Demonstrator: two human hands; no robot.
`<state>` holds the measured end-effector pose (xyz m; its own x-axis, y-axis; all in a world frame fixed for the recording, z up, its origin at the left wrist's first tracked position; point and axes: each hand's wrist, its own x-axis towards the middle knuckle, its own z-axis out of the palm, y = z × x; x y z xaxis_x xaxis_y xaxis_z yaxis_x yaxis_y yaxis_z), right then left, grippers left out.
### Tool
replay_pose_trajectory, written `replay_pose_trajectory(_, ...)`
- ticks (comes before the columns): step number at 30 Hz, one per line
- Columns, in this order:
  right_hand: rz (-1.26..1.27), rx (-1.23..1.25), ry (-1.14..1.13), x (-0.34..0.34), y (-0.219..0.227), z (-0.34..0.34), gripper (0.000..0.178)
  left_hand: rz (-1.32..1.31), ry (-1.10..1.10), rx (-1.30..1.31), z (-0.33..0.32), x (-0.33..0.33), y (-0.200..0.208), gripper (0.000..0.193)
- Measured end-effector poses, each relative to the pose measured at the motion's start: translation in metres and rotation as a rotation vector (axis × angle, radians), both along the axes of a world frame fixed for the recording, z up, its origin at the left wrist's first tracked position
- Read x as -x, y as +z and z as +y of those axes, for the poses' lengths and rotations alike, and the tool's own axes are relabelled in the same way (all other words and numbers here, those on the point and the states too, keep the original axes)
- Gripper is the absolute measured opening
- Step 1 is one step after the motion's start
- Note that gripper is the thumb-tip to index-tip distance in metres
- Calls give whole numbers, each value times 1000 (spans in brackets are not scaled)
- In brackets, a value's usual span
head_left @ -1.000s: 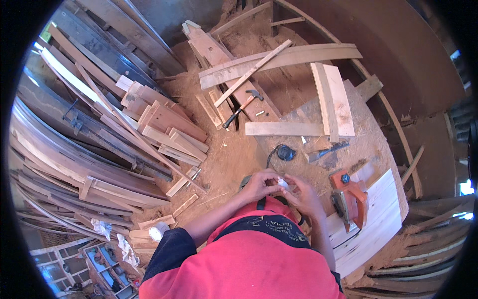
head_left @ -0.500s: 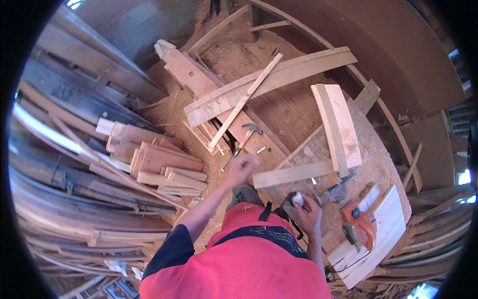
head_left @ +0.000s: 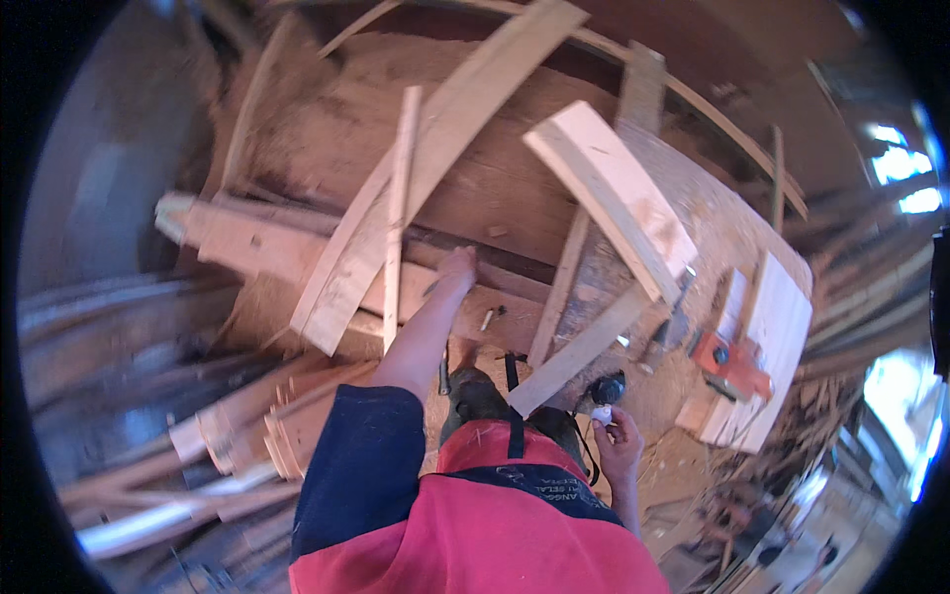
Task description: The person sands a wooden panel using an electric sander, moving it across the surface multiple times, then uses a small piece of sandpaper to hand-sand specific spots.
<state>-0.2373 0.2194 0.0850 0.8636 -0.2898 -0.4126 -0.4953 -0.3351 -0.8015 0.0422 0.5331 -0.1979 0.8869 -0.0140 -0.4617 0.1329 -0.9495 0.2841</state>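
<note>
My left hand [head_left: 457, 269] reaches forward over the thick wooden beam [head_left: 297, 255]; its fingers are blurred, and whether they hold anything is hidden. The hammer that lay there does not show clearly. Just nearer on the beam lie a small pale cylinder [head_left: 487, 319] and a small black piece. At my right side, my right hand [head_left: 619, 442] is closed, pinching a small white object [head_left: 602, 414] whose kind I cannot make out. Right beyond it is a dark rounded object [head_left: 607, 387].
A wide board [head_left: 465, 109] and a narrow strip [head_left: 400, 198] lie across the beam. Joined boards [head_left: 614, 188] rest to the right, near an orange power planer [head_left: 730, 366] on pale planks. Stacked wood pieces [head_left: 242, 421] lie at the left. Sawdust covers much of the surface.
The whole view has swung round, with the beam now lying more crosswise. My left arm has stretched further forward over the beam. My right hand still pinches the white object, now lower.
</note>
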Motion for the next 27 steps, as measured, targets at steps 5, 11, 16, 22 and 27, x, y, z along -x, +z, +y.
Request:
replay_pose_trajectory(5,11,112,-236,45,12,3,32,316,-122,-85,-49,-23,-37,29)
replay_pose_trajectory(11,-79,129,-201,28,36,-20,33,-162,-425,-256,37,-39,-120,29)
replay_pose_trajectory(16,-91,123,-314,74,17,-52,34,-296,-524,-207,0,-26,-118,22)
replay_pose_trajectory(22,-152,185,-311,99,18,-142,35,36,-220,167,-7,-40,-42,16)
replay_pose_trajectory(27,-298,202,-463,126,4,-269,32,-40,375,644,-93,13,116,15)
